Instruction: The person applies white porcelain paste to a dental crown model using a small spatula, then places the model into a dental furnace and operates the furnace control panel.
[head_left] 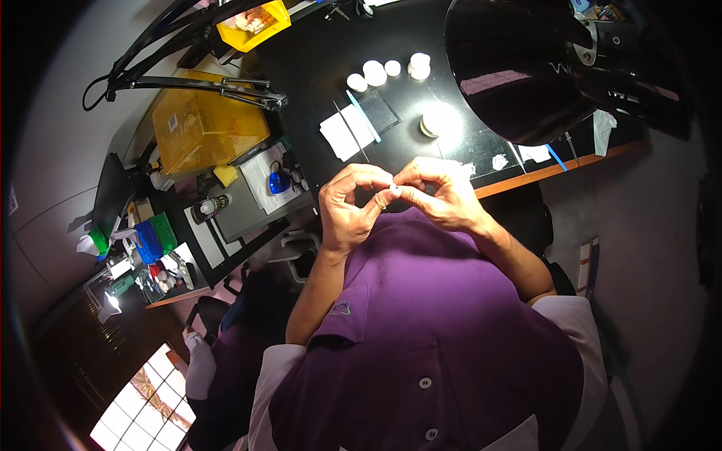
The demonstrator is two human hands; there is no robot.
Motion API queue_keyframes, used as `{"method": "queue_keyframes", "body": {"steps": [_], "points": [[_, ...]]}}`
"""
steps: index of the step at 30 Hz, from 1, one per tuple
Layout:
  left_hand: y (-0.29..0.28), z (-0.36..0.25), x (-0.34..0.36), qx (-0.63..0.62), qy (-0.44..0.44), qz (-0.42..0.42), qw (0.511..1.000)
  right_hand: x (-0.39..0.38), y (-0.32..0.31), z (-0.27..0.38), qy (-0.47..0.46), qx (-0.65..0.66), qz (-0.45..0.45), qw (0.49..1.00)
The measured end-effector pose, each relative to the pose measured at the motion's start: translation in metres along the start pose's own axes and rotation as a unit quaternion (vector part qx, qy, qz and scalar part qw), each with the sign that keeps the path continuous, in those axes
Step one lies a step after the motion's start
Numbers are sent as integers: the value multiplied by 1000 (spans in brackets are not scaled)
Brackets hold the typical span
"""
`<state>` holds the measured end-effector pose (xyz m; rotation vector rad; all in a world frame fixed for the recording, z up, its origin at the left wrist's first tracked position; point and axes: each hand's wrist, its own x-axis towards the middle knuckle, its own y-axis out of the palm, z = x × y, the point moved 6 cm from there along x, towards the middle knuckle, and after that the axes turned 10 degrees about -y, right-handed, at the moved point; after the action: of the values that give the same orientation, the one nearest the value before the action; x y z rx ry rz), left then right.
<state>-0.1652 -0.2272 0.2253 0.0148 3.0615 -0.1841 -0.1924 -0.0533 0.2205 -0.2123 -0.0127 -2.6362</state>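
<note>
My left hand (352, 201) and my right hand (442, 194) meet at the front edge of the black table, in front of my purple apron. Both are closed, thumb against forefinger. Between the fingertips is a tiny white piece (392, 187), pinched from both sides; its kind is too small to make out. Just beyond the left hand lie white paper sheets (347, 135), a thin dark rod (350, 131) and a pale blue stick (364, 116). Past the right hand, a small round jar (430, 124) stands in bright lamp light.
Several white round containers (374, 73) stand farther back. A large black lamp shade (511, 75) hangs at the upper right. On the left are a yellow translucent box (207, 128), a jointed lamp arm (195, 84) and a side desk with small bins (150, 239). Another person's sleeve (199, 364) shows lower left.
</note>
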Motion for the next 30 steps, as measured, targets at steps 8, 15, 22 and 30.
{"method": "queue_keyframes", "body": {"steps": [8,15,22,30], "points": [[-9,-2,1,41,13,-41,998,-1,0,-26,39,70,26,996],[-11,-7,-1,43,35,-53,997,-8,0,-49,115,134,-5,984],[-11,15,-20,73,-9,-86,994,-11,8,-57,160,131,12,978],[4,28,-16,37,-25,-97,994,-14,-2,-56,148,93,-6,985]]}}
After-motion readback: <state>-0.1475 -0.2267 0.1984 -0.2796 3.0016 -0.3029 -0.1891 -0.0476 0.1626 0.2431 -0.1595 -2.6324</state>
